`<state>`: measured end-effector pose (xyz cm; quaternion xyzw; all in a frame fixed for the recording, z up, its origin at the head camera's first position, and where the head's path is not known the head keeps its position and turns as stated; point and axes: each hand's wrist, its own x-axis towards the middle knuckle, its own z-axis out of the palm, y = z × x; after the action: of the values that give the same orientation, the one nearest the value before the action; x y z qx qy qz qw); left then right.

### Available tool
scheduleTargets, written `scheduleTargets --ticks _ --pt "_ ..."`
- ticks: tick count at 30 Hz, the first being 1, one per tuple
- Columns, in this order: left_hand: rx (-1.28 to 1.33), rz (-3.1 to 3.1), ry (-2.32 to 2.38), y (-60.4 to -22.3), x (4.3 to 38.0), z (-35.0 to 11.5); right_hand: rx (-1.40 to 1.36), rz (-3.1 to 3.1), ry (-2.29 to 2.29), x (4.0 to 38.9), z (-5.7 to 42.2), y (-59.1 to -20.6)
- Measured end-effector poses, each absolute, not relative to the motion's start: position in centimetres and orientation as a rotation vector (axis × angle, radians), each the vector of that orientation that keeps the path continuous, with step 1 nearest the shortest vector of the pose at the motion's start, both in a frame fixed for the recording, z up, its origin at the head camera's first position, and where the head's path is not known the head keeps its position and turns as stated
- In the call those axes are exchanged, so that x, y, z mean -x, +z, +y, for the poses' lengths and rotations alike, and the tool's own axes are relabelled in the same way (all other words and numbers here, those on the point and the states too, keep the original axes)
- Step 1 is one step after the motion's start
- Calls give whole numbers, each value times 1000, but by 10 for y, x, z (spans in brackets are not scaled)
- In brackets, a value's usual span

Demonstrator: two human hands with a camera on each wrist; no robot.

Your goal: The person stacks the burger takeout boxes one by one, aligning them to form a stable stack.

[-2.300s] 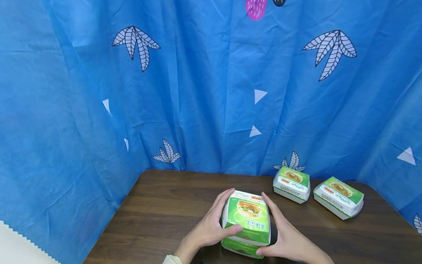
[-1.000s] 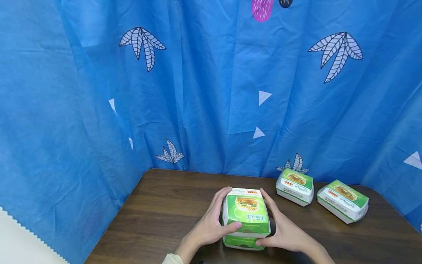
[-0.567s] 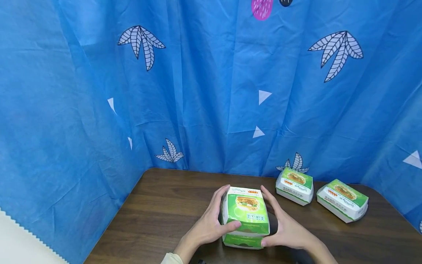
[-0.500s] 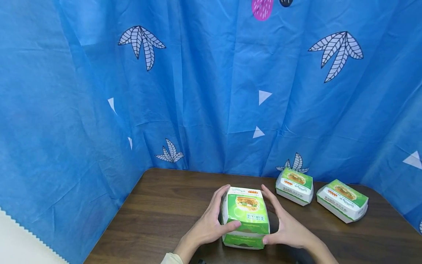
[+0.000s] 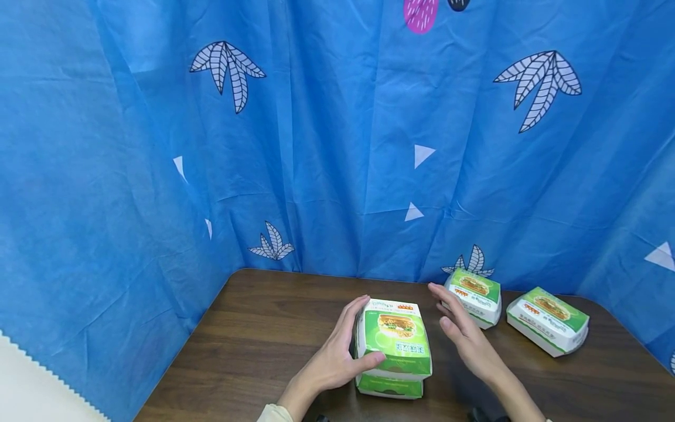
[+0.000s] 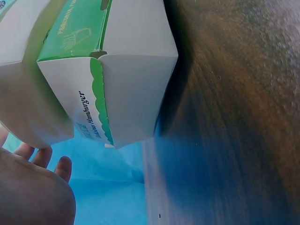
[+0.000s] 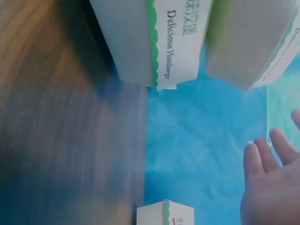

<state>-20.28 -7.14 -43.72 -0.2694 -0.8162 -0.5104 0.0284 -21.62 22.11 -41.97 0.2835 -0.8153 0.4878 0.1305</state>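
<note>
Between the two hands, near the front edge of the dark wooden table [image 5: 274, 328], two green-and-white burger boxes sit one on the other: the top box [image 5: 394, 337] rests squarely on the bottom box [image 5: 389, 387], whose green edge shows just beneath it at the front. The left hand [image 5: 337, 357] is against the left side of the top box, fingers running up its far corner and the thumb lying across the front lower edge, so it looks to be steadying the stack and keeping the upper box lined up over the lower one. The fingers lie fairly straight along the cardboard, bracing more than clasping. The right hand [image 5: 464, 337] is off the stack, held in the air just to its right with the fingers apart and extended and nothing in them; a clear gap of table shows between its palm and the side of the top box. Just beyond its fingertips lies a third burger box [image 5: 471, 296], near but apart from them, and further right, well away from either hand, a fourth box [image 5: 548, 319] sits at an angle by the table's far corner. From the right wrist, the open palm [image 7: 272, 187] shows spread fingers against the blue patterned curtain [image 5: 316, 146] that hangs behind and around the table.
</note>
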Motion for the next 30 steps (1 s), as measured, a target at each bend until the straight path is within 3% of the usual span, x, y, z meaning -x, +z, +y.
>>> scheduleTargets --ticks 13,30 --pt "845 -2493 -1548 -439 203 -71 -449 -2443 1207 219 223 -417" --pt "821 -2536 -1552 -438 202 -71 -261 -2405 1100 227 233 -423"
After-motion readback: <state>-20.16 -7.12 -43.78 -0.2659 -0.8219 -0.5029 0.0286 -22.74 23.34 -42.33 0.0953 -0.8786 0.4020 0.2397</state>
